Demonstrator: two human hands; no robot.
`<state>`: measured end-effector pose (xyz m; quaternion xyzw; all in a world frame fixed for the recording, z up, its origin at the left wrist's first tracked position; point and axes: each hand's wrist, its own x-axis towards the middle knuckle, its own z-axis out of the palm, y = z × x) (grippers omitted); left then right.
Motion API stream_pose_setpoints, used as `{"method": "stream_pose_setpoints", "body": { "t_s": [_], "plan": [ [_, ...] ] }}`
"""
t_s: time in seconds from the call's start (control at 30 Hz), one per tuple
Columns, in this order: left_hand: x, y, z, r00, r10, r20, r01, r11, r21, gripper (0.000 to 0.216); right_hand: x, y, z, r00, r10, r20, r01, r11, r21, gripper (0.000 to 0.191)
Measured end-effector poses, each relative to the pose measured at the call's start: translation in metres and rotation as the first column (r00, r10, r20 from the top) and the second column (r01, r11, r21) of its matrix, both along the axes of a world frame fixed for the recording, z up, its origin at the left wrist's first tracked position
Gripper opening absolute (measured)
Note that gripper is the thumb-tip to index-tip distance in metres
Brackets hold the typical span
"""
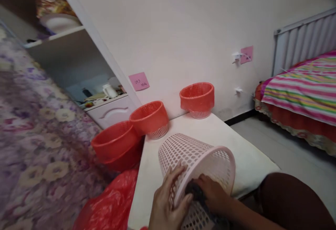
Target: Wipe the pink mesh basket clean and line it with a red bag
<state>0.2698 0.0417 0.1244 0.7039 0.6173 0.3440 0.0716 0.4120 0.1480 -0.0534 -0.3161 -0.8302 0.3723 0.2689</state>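
One pale pink mesh basket (pixel 199 163) is tipped on its side near the front edge of the white table (pixel 244 153).
Bare tabletop is left behind it, up to three red-lined baskets (pixel 197 98) by the wall. Its outer wall is gripped by the left hand (pixel 168 202); a dark cloth (pixel 194 190) is pinched at the rim by the right hand (pixel 214 195). Writing on the pink note (pixel 139 81) cannot be read.

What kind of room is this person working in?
Most likely a bedroom in a home. A bed with a striped cover stands at the right, an open cupboard with shelves at the left, and a floral fabric beside it. The hands hold a pink mesh basket on a white table.
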Motion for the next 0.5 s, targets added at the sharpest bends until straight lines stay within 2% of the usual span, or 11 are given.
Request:
{"method": "stream_pose_setpoints", "body": {
  "t_s": [0.07,0.17,0.27,0.33,0.4,0.5],
  "plan": [
    [-0.006,-0.019,-0.019,0.998,0.013,0.055,-0.016,0.998,0.065,0.049,0.003,0.007,-0.011,0.999,-0.025,0.024,0.025,1.000,-0.014,0.069],
    [-0.008,-0.042,-0.060,0.961,0.184,0.207,-0.228,0.950,0.216,0.048,0.005,0.010,-0.022,0.998,-0.057,0.021,0.058,0.997,-0.053,0.083],
    [-0.003,-0.051,-0.109,0.891,0.317,0.325,-0.400,0.886,0.234,0.055,0.010,0.006,-0.023,0.996,-0.084,0.036,0.089,0.986,-0.139,0.088],
    [0.000,-0.049,-0.139,0.847,0.377,0.375,-0.469,0.862,0.193,0.058,0.017,0.000,-0.017,0.998,-0.004,0.069,0.017,0.983,-0.182,0.094],
    [0.002,-0.043,-0.161,0.809,0.413,0.417,-0.503,0.855,0.129,0.058,0.022,-0.008,-0.008,0.983,0.153,0.096,-0.133,0.973,-0.191,0.102],
    [0.005,-0.031,-0.176,0.794,0.388,0.469,-0.473,0.878,0.074,0.055,0.023,-0.024,0.005,0.912,0.378,0.157,-0.353,0.921,-0.168,0.103]
  ]
}}
